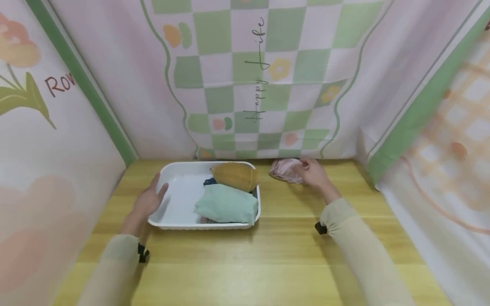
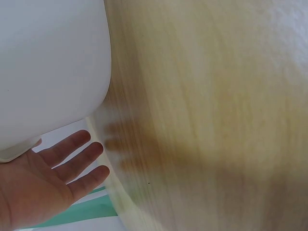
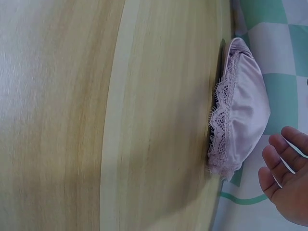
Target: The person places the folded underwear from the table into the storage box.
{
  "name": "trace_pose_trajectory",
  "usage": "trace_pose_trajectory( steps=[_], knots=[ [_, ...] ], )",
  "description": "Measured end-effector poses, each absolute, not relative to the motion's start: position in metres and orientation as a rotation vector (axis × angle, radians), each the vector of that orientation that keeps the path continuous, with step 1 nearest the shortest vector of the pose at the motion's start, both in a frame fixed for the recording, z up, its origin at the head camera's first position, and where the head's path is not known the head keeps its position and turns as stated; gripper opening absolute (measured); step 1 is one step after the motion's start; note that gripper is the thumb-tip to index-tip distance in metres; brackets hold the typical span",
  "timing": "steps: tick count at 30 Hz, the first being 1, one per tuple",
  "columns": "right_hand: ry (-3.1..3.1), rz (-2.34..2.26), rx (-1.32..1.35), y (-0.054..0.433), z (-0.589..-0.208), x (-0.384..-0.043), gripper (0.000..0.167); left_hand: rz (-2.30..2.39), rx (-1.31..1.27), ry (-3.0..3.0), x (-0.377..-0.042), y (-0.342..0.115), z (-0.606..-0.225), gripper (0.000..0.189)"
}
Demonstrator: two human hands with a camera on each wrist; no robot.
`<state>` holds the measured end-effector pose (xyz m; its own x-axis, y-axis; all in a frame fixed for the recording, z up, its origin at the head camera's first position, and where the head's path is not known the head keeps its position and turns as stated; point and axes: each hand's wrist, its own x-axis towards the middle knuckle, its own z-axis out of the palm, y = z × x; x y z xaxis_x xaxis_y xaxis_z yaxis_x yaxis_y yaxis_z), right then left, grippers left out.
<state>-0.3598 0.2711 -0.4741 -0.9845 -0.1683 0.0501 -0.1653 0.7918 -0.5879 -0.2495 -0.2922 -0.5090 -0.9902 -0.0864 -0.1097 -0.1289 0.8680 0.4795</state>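
Note:
At the left end of the white tray (image 1: 174, 199), my left hand (image 1: 147, 202) holds the rim, thumb over the inner side. In the left wrist view its other fingers (image 2: 79, 161) stretch out straight beneath the tray's edge. A folded pink satin garment (image 3: 248, 110) with lace trim lies at the table's far edge. My right hand (image 1: 314, 172) is at its right end, overlapping it in the head view. The right wrist view shows loosely bent fingers (image 3: 276, 161) beside the satin with a gap between; thumb and forefinger are out of that frame.
A folded mustard-yellow cloth (image 1: 233, 176) and a folded pale green cloth (image 1: 227, 204) lie in the tray's right half, with a small dark blue piece (image 1: 209, 181) beside them. Patterned curtains (image 1: 249, 85) hang behind the wooden table (image 1: 229, 263) and along both sides.

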Motion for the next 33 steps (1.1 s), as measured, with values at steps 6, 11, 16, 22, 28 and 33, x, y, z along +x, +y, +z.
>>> trace_pose_trajectory(
  steps=[6,11,16,22,28,33],
  knots=[
    [3.008,-0.905,-0.298,0.282,-0.464,-0.370,0.073,0.790,-0.165,2.968,-0.265,-0.284,-0.503,0.076],
    [3.021,-0.885,-0.290,0.292,-0.456,-0.373,0.075,0.816,-0.170,2.965,-0.275,-0.274,-0.500,0.075],
    [3.029,-0.855,-0.291,0.300,-0.460,-0.370,0.075,0.817,-0.151,2.970,-0.276,-0.267,-0.502,0.074],
    [3.028,-0.779,-0.321,0.297,-0.480,-0.369,0.076,0.821,-0.168,2.959,-0.260,-0.272,-0.508,0.074],
    [3.031,-0.771,-0.346,0.286,-0.488,-0.372,0.074,0.798,-0.216,2.974,-0.250,-0.282,-0.513,0.073],
    [3.048,-0.779,-0.365,0.279,-0.485,-0.375,0.072,0.799,-0.225,2.983,-0.248,-0.288,-0.512,0.074]
  ],
)
